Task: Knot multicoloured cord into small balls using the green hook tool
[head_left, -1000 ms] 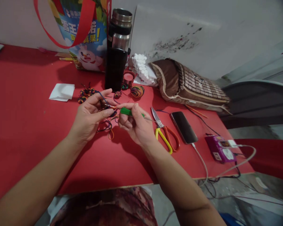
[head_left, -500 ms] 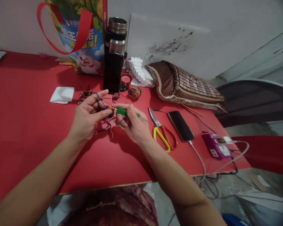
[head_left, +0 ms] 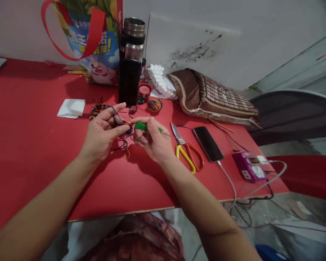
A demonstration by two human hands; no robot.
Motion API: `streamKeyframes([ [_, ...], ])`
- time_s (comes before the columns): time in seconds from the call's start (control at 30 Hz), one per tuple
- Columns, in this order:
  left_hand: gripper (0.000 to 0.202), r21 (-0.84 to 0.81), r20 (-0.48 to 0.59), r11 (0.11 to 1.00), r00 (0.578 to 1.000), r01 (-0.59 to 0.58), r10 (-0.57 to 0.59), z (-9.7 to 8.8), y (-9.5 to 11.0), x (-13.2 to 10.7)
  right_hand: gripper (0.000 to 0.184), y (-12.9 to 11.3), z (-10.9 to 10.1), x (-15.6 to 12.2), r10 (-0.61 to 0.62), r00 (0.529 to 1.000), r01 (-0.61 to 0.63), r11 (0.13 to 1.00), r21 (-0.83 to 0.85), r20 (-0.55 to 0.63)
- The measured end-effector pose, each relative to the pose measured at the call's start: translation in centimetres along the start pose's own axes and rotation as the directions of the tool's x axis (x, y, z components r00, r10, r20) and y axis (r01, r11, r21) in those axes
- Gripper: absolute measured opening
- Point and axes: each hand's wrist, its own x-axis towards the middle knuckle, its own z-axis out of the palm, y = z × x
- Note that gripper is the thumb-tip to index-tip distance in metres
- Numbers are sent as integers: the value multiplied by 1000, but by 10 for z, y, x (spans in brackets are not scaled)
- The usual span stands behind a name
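Note:
Between thumb and fingers, my left hand [head_left: 101,136] pinches a small multicoloured piece of crochet work [head_left: 128,127]. A dark blue thread [head_left: 116,111] runs over its raised index finger. My right hand [head_left: 153,139] is closed round the green handle of a crochet hook [head_left: 141,126], whose thin tip meets the work at the left fingertips. Loose coloured threads [head_left: 122,144] hang beneath the work onto the red table. Behind my hands sit a ball of multicoloured thread [head_left: 154,105] and a smaller ball [head_left: 133,110]. A dark, colourful knotted bundle [head_left: 97,107] lies beyond my left hand.
Scissors [head_left: 184,148] with yellow and orange handles lie right of my right hand, beside a charging phone [head_left: 208,144] and a purple power strip [head_left: 249,166]. Behind stand a black phone [head_left: 129,82], a steel flask [head_left: 134,40] and a printed bag [head_left: 97,47]. A folded tissue [head_left: 71,108] lies left.
The crochet hook and my right hand have shifted very slightly to the right at the work. My left hand keeps its hold, and the whole view has tilted a little.

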Motion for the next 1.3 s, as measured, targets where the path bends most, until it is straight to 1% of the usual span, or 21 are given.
streamKeyframes([
  [0.13,56,-17,-28,1000,999,-18,18,0,-2,0,42,1,0,0,2,1000,-2,1000,-5,-9],
  [0.23,57,16,-35,1000,999,-16,17,-1,-2,-1,46,2,-1,0,12,1000,-12,999,-33,-10],
  [0.37,58,43,-34,999,999,-13,14,-1,-3,-1,50,4,-3,1,34,999,-33,997,-73,18],
  [0.47,59,51,-32,999,999,-4,6,0,-3,-2,47,4,-3,2,11,999,-8,998,-63,38],
  [0.6,58,34,-38,999,999,-7,9,1,-4,-2,47,3,-3,2,-6,1000,7,998,-60,26],
  [0.77,56,56,-12,998,999,39,-38,1,-1,-2,52,5,-5,3,45,999,-42,994,-96,22],
  [0.93,59,74,-12,994,997,78,-78,0,0,-3,42,6,-8,2,41,998,-44,994,-102,-39],
  [1.0,60,67,-20,995,997,78,-77,-1,-1,-3,42,4,-10,2,41,997,-48,992,-117,-58],
  [1.07,64,56,-26,996,997,76,-75,-1,-2,-2,42,2,-12,2,55,996,-63,991,-119,-65],
  [1.13,70,46,-30,996,997,74,-73,-2,-3,-1,37,1,-13,2,55,996,-62,991,-117,-68],
  [1.23,77,38,-40,996,996,83,-81,-2,-3,-1,28,2,-13,0,11,997,-23,988,-150,-81],
  [1.3,78,30,-54,996,995,89,-87,-1,-3,-1,27,4,-12,-3,-37,995,17,976,-219,-88],
])
